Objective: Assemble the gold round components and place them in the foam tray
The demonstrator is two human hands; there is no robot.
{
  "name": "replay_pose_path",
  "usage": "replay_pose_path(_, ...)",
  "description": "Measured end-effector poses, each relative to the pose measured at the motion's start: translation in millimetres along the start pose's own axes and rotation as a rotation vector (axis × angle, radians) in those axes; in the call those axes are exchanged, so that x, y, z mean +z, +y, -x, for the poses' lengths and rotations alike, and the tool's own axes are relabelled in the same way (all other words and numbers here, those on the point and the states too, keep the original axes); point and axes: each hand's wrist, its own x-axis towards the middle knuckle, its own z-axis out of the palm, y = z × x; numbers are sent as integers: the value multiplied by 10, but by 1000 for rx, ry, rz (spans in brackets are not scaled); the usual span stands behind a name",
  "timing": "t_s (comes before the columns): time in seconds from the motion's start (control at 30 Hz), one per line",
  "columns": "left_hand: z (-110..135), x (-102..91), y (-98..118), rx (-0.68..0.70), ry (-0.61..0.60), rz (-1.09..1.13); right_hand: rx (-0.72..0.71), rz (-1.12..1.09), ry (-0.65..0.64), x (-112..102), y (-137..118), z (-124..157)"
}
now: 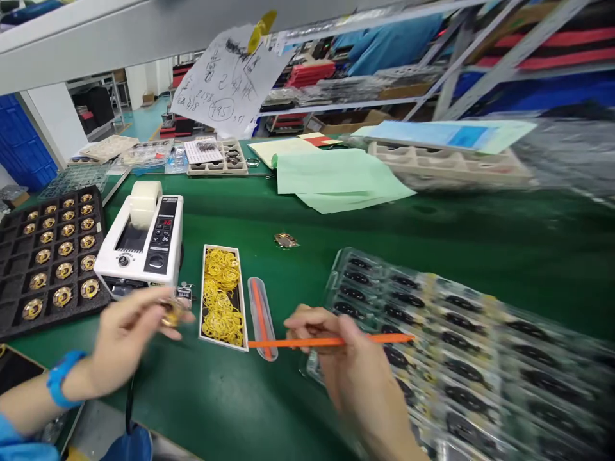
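My left hand (129,336), with a blue band at the wrist, is closed on a small gold round part (172,312), slightly blurred, in front of the white tape dispenser (166,240). Held in my right hand (343,355) is a thin orange stick (317,342), lying crosswise in the fingers with its narrow end pointing right. Between the hands stands a white box (200,294) of thin yellow rings (221,301). Beside that box is a clear narrow case (271,326) with another orange strip inside. A small gold-rimmed part (286,240) lies farther back on the green table.
A black foam tray (19,246) with several gold round parts sits at the left. Clear plastic trays (430,301) of dark oval pieces cover the right. Green paper sheets (336,173) lie at the back, under a hanging handwritten sheet (230,80) and a shelf beam (120,32).
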Motion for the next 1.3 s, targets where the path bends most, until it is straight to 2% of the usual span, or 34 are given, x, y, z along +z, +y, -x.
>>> replay_pose_path(0.07, 93, 267, -65, -315, -200, 154, 27, -92, -12, 14, -60, 31)
replay_pose_path(0.1, 84, 339, -109, -432, -246, 227, 13, -114, -42, 22, -86, 53)
replay_pose_path(0.17, 18, 405, -206, -588, -251, 366, -56, -82, -122, 43, -117, 110)
replay_pose_path(0.23, -32, 429, -285, -655, -196, 476, -125, 39, -198, 73, -110, 178)
replay_pose_path(0.3, -29, 452, -328, -661, -147, 536, -153, 166, -244, 113, -73, 247)
replay_pose_path(0.4, 36, 486, -346, -622, -131, 564, -197, 255, -240, 180, -18, 323)
replay_pose_path(0.57, 84, 456, -358, -545, -200, 543, -231, 285, -308, 234, -6, 336)
replay_pose_path(0.7, 65, 408, -333, -552, -251, 556, -297, 294, -404, 146, 35, 309)
replay_pose_path(0.87, 62, 403, -278, -627, -225, 549, -486, 368, -552, 19, 100, 272)
replay_pose_path(0.97, 60, 418, -283, -638, -215, 592, -653, 432, -633, 24, 108, 243)
replay_pose_path(1.03, 58, 428, -296, -641, -209, 622, -698, 469, -657, 35, 103, 234)
replay_pose_path(1.13, 58, 436, -312, -651, -212, 627, -628, 447, -602, 31, 86, 248)
replay_pose_path(1.23, 63, 439, -317, -648, -229, 600, -514, 454, -461, 27, 66, 281)
replay_pose_path(1.3, 68, 444, -317, -643, -247, 577, -488, 468, -366, 46, 54, 304)
